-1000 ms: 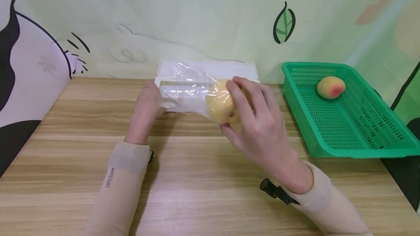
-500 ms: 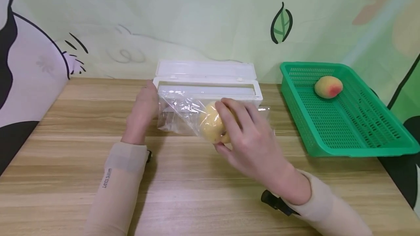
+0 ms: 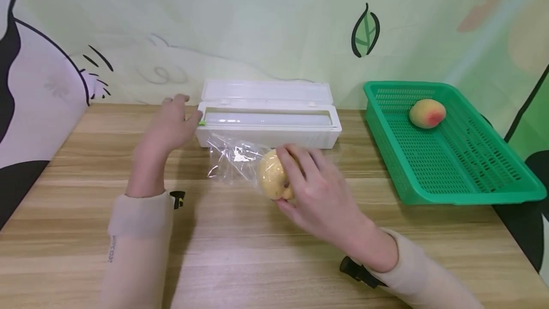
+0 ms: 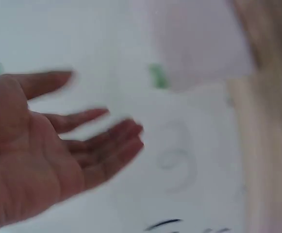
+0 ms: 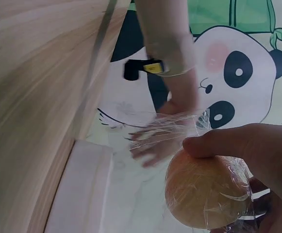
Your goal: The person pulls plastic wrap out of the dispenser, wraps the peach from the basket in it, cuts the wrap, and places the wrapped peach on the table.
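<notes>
The left hand (image 3: 169, 125) is spread wide while the right hand (image 3: 321, 199) grips a peach (image 3: 270, 175) in loose-ended film (image 3: 234, 159), another peach (image 3: 427, 113) in the basket (image 3: 472, 200) apparently unwrapped.

The right hand (image 5: 259, 145) grips a round fruit (image 5: 196, 194) in clear film (image 5: 203, 121), the left hand (image 5: 164, 138) blurred beyond.

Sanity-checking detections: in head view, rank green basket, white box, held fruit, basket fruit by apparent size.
1. Green basket
2. White box
3. Held fruit, basket fruit: unranked; the held one is partly hidden and looks nearer.
</notes>
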`<state>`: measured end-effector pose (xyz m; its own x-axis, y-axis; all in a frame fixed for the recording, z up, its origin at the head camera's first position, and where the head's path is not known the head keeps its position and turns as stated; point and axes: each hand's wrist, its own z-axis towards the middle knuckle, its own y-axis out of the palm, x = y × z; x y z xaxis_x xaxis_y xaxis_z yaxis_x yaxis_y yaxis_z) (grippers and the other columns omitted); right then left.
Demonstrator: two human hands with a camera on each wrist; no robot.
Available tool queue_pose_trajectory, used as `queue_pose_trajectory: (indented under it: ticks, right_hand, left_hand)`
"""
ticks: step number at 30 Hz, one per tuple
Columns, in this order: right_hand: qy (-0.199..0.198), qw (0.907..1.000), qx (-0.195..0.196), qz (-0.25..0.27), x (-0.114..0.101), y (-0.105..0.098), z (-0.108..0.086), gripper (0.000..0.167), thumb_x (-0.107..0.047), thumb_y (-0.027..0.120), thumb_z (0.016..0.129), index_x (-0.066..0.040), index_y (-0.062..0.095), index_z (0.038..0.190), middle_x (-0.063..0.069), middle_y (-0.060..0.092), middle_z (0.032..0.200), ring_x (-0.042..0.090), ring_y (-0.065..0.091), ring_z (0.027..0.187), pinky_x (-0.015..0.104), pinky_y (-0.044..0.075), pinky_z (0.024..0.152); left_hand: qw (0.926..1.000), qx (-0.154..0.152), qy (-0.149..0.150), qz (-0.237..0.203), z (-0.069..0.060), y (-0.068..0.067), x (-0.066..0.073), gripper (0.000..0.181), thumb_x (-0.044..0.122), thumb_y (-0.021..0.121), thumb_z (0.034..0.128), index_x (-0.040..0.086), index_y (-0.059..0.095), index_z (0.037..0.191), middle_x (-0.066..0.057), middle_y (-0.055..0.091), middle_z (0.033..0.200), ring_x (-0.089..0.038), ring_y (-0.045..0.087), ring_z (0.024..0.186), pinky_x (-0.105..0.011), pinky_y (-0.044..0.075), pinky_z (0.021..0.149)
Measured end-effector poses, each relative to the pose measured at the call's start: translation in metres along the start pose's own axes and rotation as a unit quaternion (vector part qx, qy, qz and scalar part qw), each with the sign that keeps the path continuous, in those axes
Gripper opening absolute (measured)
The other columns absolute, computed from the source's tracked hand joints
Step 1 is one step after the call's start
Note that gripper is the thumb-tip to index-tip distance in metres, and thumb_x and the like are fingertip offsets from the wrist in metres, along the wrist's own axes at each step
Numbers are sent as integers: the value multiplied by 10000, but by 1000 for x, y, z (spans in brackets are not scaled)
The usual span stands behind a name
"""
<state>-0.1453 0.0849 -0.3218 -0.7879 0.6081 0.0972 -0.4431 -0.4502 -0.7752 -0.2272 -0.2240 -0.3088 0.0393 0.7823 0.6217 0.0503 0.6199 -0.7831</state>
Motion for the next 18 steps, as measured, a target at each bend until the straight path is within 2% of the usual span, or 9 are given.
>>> queue_pose_trajectory:
  ticks: [1,2,3,5,7,9,11,12,18]
  right_hand:
    - [11,10000,-66,-26,0,1,-1,833,-281,944,662,97,585,1312,246,640,1236,387,622,1053,453,543,914]
    - [14,9999,-134,-44,0,2,-2,838,-289,943,664,97,584,1316,247,639,1240,385,621,1062,450,540,922]
    - [15,9998,-205,-71,1,4,-3,845,-299,941,665,98,581,1320,248,637,1246,384,620,1073,447,536,933]
    - [22,9994,-336,-114,1,6,-4,855,-317,937,670,99,580,1326,248,634,1255,378,618,1085,439,529,947]
    - [28,9989,-453,-125,1,8,-6,862,-331,933,675,102,579,1331,247,632,1259,371,617,1087,436,522,957]
    - [50,9984,-556,-117,1,11,-8,858,-334,929,681,100,581,1333,243,631,1264,363,618,1082,432,519,958]
    - [70,9979,-643,-84,0,13,-10,850,-331,927,686,97,581,1334,236,633,1261,357,619,1073,432,520,951]
    - [77,9976,-686,-68,0,14,-10,845,-328,925,689,96,580,1334,234,633,1258,354,619,1068,431,522,948]
    - [109,9956,-924,65,2,20,-12,857,-318,927,696,105,561,1345,231,626,1260,348,613,1089,432,511,978]
  left_hand:
    - [9998,-27,198,-88,-4,-3,6,692,383,444,1092,-92,257,1558,-340,344,1531,-521,368,1375,-652,318,1106]
    - [9988,-72,458,-175,-7,-3,12,691,442,461,1082,-55,328,1543,-300,402,1500,-480,395,1367,-634,336,1101]
    - [9968,-252,713,-260,-11,-3,17,700,502,471,1068,-17,378,1529,-249,438,1491,-438,418,1364,-611,352,1098]
    - [9897,-789,1171,-252,-18,0,25,710,579,504,1033,38,463,1490,-163,507,1450,-358,465,1339,-565,384,1086]
    - [9778,-1417,1533,-195,-23,5,30,698,597,563,1001,68,513,1455,-103,542,1424,-297,500,1319,-526,414,1074]
    - [9661,-1930,1709,-94,-29,9,32,711,596,634,963,79,534,1441,-66,566,1404,-261,529,1297,-510,436,1062]
    - [9579,-2250,1781,42,-33,13,33,735,600,693,921,95,548,1434,-38,582,1392,-238,546,1281,-499,449,1053]
    - [9543,-2338,1862,64,-34,14,33,733,587,713,912,89,556,1428,-37,594,1373,-237,557,1261,-501,457,1042]
    - [9458,-2530,2029,137,-36,16,32,658,509,749,916,59,601,1374,-26,659,1161,-205,621,1060,-445,518,914]
